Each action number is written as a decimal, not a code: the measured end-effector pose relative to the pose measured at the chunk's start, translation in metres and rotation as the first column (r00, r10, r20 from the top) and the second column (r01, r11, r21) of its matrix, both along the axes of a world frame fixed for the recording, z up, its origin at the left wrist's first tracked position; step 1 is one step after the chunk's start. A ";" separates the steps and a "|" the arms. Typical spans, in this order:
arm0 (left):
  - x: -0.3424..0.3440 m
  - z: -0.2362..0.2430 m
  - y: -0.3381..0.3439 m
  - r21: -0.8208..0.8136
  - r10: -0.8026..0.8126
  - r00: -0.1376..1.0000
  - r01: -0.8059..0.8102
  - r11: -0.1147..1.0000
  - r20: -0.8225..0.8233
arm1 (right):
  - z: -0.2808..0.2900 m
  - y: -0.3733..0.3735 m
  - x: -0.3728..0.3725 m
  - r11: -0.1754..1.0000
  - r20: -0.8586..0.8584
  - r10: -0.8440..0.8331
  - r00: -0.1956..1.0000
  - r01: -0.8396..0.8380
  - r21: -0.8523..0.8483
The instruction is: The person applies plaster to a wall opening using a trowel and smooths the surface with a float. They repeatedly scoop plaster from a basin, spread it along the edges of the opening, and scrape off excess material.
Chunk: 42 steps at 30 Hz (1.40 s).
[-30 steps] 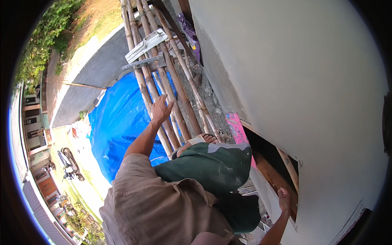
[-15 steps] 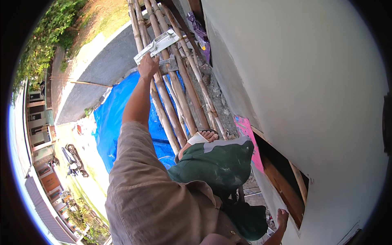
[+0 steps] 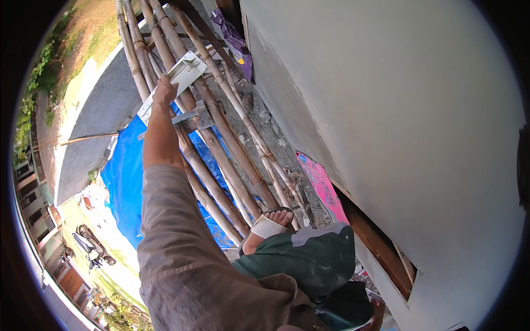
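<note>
My left hand is closed on the white flat board with a handle, over the bamboo scaffold poles. A grey metal trowel-like tool lies across the poles just below the board. My right hand is low at the right, beside the lower wall near an opening; its fingers are mostly hidden. My sandalled foot rests on the poles, under my green-clad knee.
A pale plastered wall fills the right, with a pink panel by the opening and purple plastic higher up. Below the scaffold lie a blue tarpaulin, a curved concrete wall and a parked motorbike.
My left arm has reached forward and taken hold of the white board, which has shifted slightly. My right hand has dropped lower toward the bottom edge. The view has turned slightly.
</note>
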<state>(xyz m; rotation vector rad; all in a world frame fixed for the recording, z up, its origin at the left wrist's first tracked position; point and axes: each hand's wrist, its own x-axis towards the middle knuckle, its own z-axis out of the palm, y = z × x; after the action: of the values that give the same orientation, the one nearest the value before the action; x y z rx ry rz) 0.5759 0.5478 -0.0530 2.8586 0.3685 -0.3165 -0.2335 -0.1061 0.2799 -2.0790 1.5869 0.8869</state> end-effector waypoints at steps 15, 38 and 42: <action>-0.073 0.144 -0.097 0.251 -0.785 0.559 0.746 0.616 0.266 | 0.012 0.027 0.008 0.944 0.212 -0.086 0.973 0.148 -0.296; -0.550 0.282 -0.493 0.107 -0.299 -0.954 0.301 -0.948 0.035 | -0.083 0.050 0.039 0.845 0.719 -0.302 0.626 -0.174 0.506; -0.599 0.280 -0.501 -0.028 -0.146 -0.989 0.147 -0.989 -0.032 | -0.101 0.050 0.041 0.745 0.791 -0.474 0.387 -0.303 0.595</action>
<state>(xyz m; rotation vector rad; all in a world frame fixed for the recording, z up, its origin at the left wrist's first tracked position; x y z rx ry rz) -0.0232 0.0465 0.2272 0.6714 -3.2715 -0.4803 -0.1920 -0.0557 0.1790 -1.3923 0.5549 0.0420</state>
